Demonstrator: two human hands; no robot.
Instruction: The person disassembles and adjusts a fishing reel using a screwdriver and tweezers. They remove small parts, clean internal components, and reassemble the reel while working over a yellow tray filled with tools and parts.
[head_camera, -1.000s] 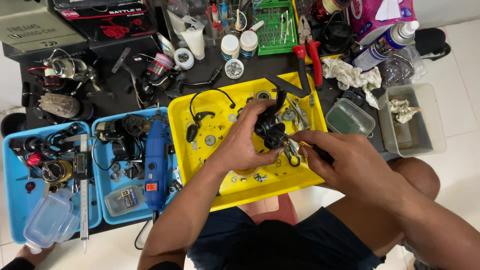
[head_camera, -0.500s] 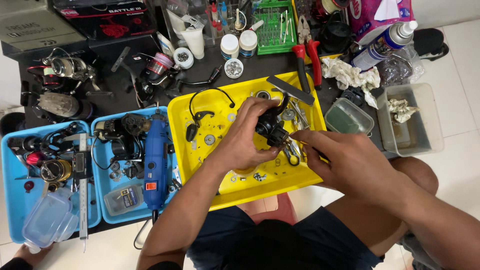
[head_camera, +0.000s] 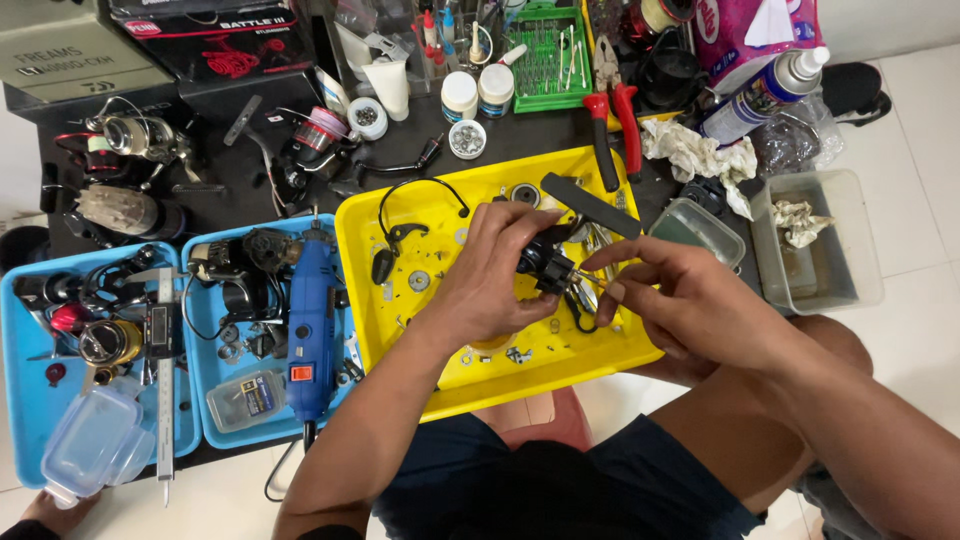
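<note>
Left hand (head_camera: 490, 285) fingers clamp a black reel body (head_camera: 545, 262) over the yellow tray (head_camera: 400, 350), steadying it while right hand (head_camera: 680, 300) fingers pinch a thin tool (head_camera: 590, 282).

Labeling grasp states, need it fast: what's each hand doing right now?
Left hand: closed around the black reel body, held over the yellow tray.
Right hand: fingertips pinched at the reel body; what they pinch cannot be told.

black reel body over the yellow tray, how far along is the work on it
Done: small parts lie loose in the yellow tray. In hand: left hand holds the black reel body; right hand fingers pinch something thin at it. Left: those loose parts remain off it.
</note>
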